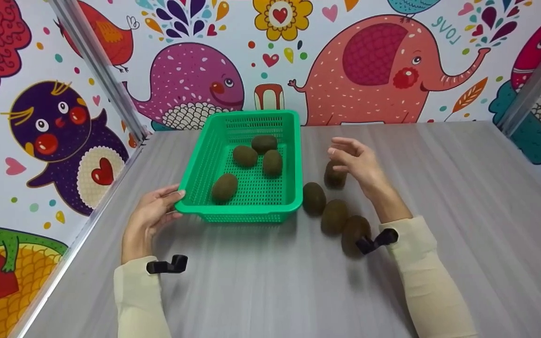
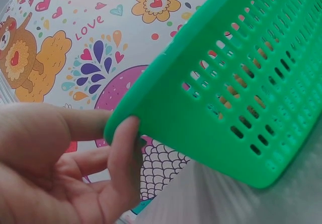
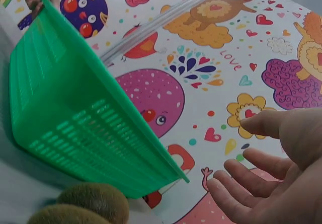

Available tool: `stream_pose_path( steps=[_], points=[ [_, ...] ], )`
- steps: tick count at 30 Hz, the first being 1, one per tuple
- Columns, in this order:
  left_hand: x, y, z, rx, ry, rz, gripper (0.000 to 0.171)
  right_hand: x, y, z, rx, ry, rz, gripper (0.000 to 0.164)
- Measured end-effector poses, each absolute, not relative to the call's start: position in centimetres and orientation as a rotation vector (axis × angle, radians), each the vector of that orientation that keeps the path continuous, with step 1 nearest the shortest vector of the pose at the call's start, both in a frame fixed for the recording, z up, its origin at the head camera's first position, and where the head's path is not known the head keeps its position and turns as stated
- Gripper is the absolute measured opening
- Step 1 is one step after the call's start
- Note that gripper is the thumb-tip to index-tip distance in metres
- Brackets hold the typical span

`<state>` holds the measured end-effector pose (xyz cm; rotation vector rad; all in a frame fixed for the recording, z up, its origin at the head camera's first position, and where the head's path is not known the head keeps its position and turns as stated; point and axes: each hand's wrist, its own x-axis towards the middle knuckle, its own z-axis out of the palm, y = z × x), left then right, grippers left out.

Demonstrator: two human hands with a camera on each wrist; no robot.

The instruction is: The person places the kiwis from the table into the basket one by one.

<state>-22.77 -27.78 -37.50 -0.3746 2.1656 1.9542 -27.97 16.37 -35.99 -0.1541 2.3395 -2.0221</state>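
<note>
L hand (image 1: 153, 209) pinches rect. green plastic basket (image 1: 240, 209); R hand (image 1: 359, 162), wide, part-hides 1 of 4 brown oval kiwis (image 1: 334, 181) right of basket.

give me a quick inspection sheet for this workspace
surface: grey, streaky-patterned table
job's things: green basket with four kiwis inside; four loose kiwis to its right
clutter: nothing seen
hands: left hand pinches the basket's near left corner; right hand holds nothing, over the farthest loose kiwi, contact unclear
cables: nothing seen
surroundings: printed walls with cartoon animals, hearts and flowers
</note>
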Motion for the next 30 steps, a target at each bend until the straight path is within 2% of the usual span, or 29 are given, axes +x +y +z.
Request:
stream_pose_path(
  steps=[12,22,30],
  points=[
    [-22.7,-27.6,-37.6,-0.368,2.187,1.934,0.065,-28.9,18.1,-37.1,0.007,2.416,-1.991,0.056],
    [-22.7,-27.7,-37.4,-0.370,2.202,1.907,0.065,-30.1,18.1,-38.4,0.207,2.382,-1.970,0.067],
    [-22.7,-27.8,-37.5,-0.371,2.176,1.942,0.066,-30.8,18.1,-39.5,0.257,2.389,-1.857,0.074]
  ],
)
